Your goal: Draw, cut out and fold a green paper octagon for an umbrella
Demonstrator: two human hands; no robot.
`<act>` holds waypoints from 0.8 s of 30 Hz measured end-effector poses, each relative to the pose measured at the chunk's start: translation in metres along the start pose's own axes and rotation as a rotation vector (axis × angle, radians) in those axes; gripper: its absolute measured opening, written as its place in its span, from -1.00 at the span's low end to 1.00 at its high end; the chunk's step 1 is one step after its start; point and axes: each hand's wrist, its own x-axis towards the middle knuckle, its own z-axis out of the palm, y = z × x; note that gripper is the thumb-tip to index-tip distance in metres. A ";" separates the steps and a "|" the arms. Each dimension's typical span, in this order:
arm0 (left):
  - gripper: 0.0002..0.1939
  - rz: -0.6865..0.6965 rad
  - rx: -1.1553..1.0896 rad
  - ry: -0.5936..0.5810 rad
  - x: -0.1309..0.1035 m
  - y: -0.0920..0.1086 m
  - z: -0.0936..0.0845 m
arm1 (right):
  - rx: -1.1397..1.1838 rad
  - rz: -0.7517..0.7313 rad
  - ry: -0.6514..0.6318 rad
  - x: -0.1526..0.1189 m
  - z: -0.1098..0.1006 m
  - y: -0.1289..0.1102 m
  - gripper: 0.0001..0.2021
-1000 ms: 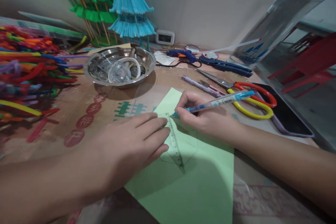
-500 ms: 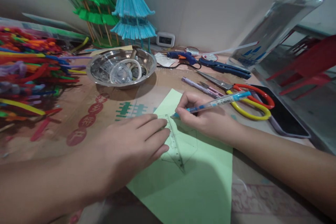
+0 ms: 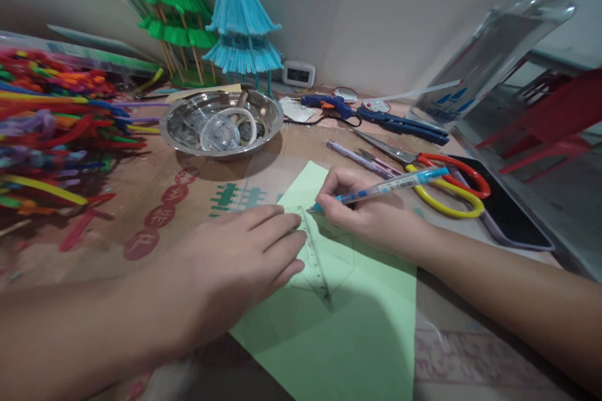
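A light green sheet of paper (image 3: pixel 357 332) lies on the table with thin drawn lines on it. My left hand (image 3: pixel 239 263) lies flat over a clear ruler (image 3: pixel 316 266), fingers stretched out and pressing it on the paper; part of the ruler is hidden under the fingers. My right hand (image 3: pixel 367 210) pinches a blue pen (image 3: pixel 395 184), whose tip touches the paper beside the ruler's upper end.
Scissors (image 3: pixel 451 194) and a phone (image 3: pixel 517 216) lie right of the paper. A metal bowl (image 3: pixel 176 144) stands behind. Pipe cleaners (image 3: pixel 51 131) pile up at left. A glue gun (image 3: pixel 329 103), blue craft tower (image 3: pixel 242 19) and clear container (image 3: pixel 480 62) are farther back.
Both hands, the ruler and the pen stay nearly in place on the paper. The view has shifted slightly, so the background objects sit a little differently.
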 end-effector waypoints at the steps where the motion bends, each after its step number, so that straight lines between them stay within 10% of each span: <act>1: -0.69 -0.001 -0.007 -0.001 0.000 0.000 0.000 | 0.000 0.005 0.000 0.000 0.000 0.000 -0.89; 24: -0.73 -0.003 -0.041 0.030 -0.002 -0.002 0.006 | 0.008 -0.021 0.024 0.001 0.002 0.002 -0.89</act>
